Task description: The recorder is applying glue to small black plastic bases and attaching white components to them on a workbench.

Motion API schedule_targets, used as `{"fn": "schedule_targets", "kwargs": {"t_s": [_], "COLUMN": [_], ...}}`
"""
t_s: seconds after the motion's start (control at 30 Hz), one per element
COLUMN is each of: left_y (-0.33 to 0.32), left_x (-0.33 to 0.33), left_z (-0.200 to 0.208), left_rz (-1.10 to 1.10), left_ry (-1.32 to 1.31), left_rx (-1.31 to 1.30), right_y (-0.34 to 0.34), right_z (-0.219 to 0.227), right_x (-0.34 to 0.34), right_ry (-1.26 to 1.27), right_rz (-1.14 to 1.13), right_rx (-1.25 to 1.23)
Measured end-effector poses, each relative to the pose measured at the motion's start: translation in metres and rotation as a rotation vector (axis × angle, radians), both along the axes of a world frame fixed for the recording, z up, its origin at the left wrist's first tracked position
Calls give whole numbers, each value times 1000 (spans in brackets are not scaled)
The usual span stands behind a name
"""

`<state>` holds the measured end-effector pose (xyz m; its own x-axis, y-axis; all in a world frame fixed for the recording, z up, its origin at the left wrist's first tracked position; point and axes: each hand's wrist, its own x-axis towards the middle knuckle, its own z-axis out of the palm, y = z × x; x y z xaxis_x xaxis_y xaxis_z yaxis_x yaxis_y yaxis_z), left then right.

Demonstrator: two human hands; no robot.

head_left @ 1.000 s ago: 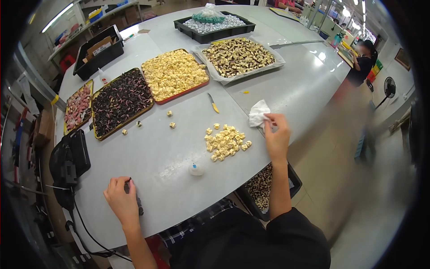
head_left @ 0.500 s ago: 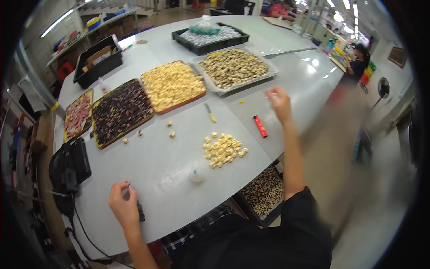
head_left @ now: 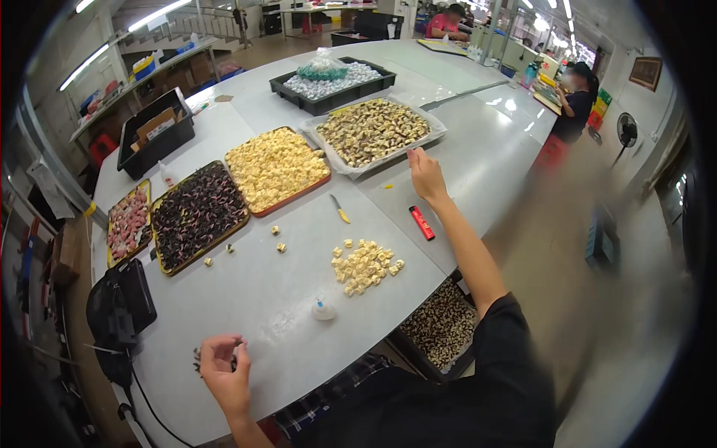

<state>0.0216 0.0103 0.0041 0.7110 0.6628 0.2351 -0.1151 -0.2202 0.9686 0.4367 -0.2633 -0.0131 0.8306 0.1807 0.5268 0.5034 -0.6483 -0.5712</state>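
My left hand (head_left: 226,375) is over the near left of the table, thumb and fingertips drawn together; anything in the pinch is too small to name. Small dark pieces (head_left: 197,360) lie beside and behind it. My right hand (head_left: 427,178) reaches to the near right corner of a paper-lined tray (head_left: 357,169) of yellow-and-dark folded pieces (head_left: 373,133). Its fingertips are pressed together, and what they hold, if anything, is hidden. Between my hands are a pile of cream-yellow pieces (head_left: 364,269), a small clear bottle with a blue tip (head_left: 323,310), a yellow-handled knife (head_left: 340,210) and a red box-cutter-like object (head_left: 422,222).
Trays of yellow pieces (head_left: 276,168), dark pieces (head_left: 198,216) and pink pieces (head_left: 128,224) line the table's left. Behind stand a black bin (head_left: 160,153) and a black tray (head_left: 295,97). A crate (head_left: 441,328) sits below the table edge. Two people work farther back.
My right hand has moved left to the lined tray's corner, its fingers now closer together. My left hand has shifted slightly right and down, staying pinched. The whole view has tilted a little.
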Motion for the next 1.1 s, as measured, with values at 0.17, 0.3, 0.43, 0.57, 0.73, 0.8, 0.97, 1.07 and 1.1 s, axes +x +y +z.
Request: {"fn": "schedule_targets", "kwargs": {"t_s": [0.17, 0.3, 0.43, 0.57, 0.73, 0.8, 0.97, 1.07, 1.1], "left_y": [-8, -14, -17, -22, -33, -32, -27, -31, -34], "left_x": [3, 6, 6, 1, 0, -7, -17, -20, -19], "left_z": [-4, -9, -9, -13, 2, 7, 9, 1, 0], "left_rz": [-7, -98, -123, -121, -428, -537, -552, -470, -438], "left_ry": [-47, -126, -131, -85, -87, -60, 4, -14, -30], "left_rx": [-18, -76, -189, -200, -29, 47, -71, -203, -277], "right_y": [24, 8, 12, 39, 62, 83, 93, 95, 97], "right_z": [-10, -24, -10, 48, 46, 48, 25, 11, 10], "right_x": [0, 9, -9, -128, -284, -306, -313, -323, -326], "right_ry": [70, -76, -336, -26, -149, 112, 346, 295, 269], "right_rz": [56, 179, 155, 456, 889, 996, 1077, 978, 930], "right_rx": [-142, -115, -165, 464, 249, 236, 318, 374, 405]}}
